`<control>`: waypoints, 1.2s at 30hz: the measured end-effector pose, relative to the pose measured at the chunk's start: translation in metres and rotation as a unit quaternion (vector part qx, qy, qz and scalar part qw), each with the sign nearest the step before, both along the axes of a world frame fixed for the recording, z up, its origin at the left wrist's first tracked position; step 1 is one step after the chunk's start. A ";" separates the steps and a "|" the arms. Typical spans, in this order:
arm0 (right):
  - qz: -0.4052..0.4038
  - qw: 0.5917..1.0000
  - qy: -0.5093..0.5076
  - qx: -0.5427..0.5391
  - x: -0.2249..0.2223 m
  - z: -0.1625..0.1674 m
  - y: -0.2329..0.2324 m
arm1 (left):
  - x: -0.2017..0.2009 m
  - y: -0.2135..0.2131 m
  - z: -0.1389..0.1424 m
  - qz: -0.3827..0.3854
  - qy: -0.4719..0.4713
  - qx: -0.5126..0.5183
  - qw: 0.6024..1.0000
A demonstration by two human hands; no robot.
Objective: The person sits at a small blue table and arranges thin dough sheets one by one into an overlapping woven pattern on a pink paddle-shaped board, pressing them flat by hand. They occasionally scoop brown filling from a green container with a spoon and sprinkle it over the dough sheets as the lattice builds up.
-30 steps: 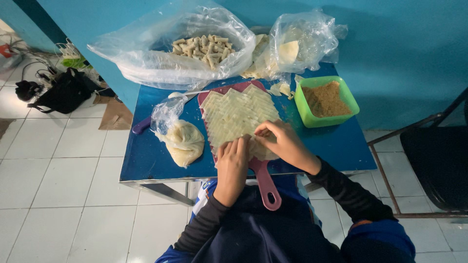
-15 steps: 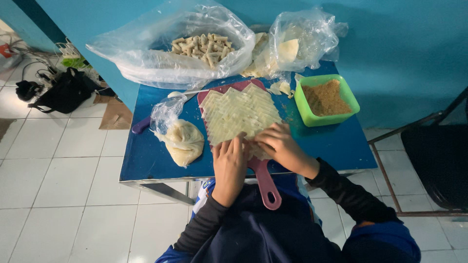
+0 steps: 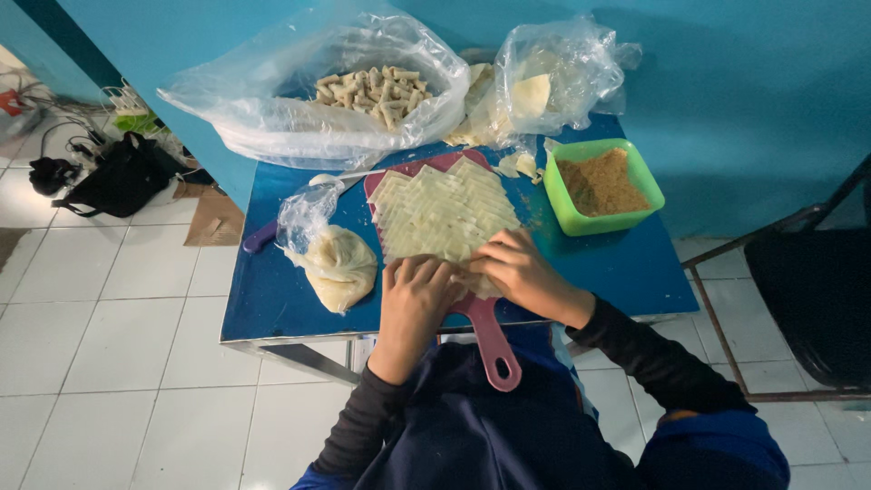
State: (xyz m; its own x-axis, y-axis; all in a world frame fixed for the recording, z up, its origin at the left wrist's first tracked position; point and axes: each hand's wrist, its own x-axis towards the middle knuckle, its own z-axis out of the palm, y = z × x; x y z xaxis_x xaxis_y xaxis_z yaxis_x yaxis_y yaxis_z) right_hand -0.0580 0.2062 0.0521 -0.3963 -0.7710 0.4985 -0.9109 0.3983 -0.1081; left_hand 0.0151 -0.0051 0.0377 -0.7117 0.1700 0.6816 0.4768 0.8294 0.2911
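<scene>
1. a blue table (image 3: 290,299) stands against a blue wall on a white tiled floor; a black bag (image 3: 122,177) lies on the floor to the left.
2. a pink board (image 3: 490,336) lies mid-table, handle over the near edge, covered with cut dough strips (image 3: 445,213).
3. left hand (image 3: 413,304) and right hand (image 3: 517,272) meet at the near end of the strips, fingers curled and pinching a strip between them.
4. a dough lump (image 3: 336,268) in a clear wrap sits just left of the board.
5. a green tub (image 3: 603,186) of brown crumbs stands to the right.
6. at the back, a big bag (image 3: 318,91) holds rolled pieces; a smaller bag (image 3: 544,77) holds pale sheets.
</scene>
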 end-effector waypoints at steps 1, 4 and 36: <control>0.003 1.000 -0.002 -0.003 -0.001 0.001 -0.001 | 0.000 -0.001 0.000 -0.003 0.020 -0.009 1.000; 0.013 1.000 -0.003 0.002 -0.005 0.004 -0.003 | -0.001 -0.002 0.000 -0.010 0.052 -0.025 0.998; 0.022 0.996 0.084 0.014 -0.015 0.002 -0.001 | -0.012 0.000 0.003 -0.006 0.021 -0.037 0.999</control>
State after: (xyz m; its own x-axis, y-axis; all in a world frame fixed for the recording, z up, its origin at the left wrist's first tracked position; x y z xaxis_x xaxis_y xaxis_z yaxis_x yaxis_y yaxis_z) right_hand -0.0730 0.2050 0.0536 -0.2745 -0.8003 0.5331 -0.9318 0.3583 0.0581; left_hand 0.0027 -0.0048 0.0408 -0.6800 0.2289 0.6965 0.4969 0.8424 0.2083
